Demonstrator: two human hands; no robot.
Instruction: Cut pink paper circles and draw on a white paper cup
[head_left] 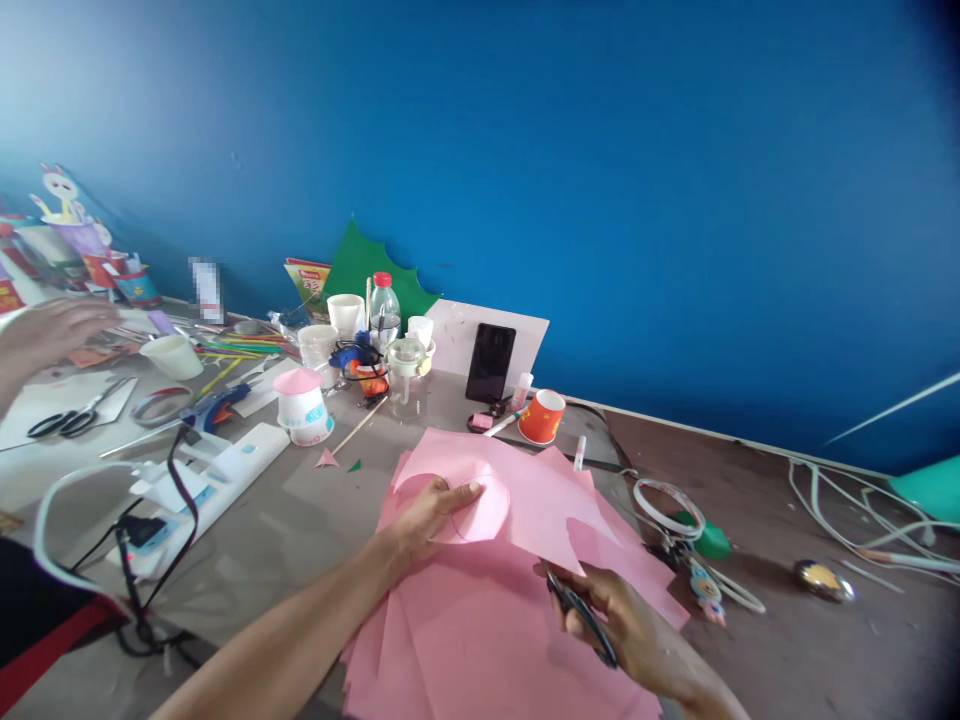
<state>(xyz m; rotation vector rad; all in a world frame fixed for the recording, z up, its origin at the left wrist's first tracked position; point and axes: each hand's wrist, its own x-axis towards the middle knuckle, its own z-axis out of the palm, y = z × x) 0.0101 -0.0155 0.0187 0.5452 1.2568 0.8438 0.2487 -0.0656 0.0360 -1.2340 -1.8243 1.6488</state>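
My left hand [431, 515] is closed on a sheet of pink paper [540, 500], thumb on top. Under the thumb lies a paler rounded part [487, 510] of pink paper; whether it is a separate piece I cannot tell. In my right hand [619, 615] are black-handled scissors [581, 610], their blades partly hidden at the lower edge of the sheet. Beneath both hands spreads a stack of pink paper [480, 640] on the grey table [300, 540].
To the left stand a white power strip [247, 490] with cords and a paper cup with a pink cone top [301, 405]. Behind are a glass jar [409, 385], a phone [491, 362] and an orange cup [541, 416]. Another person's hand [60, 335] reaches in at far left, near other scissors [75, 418].
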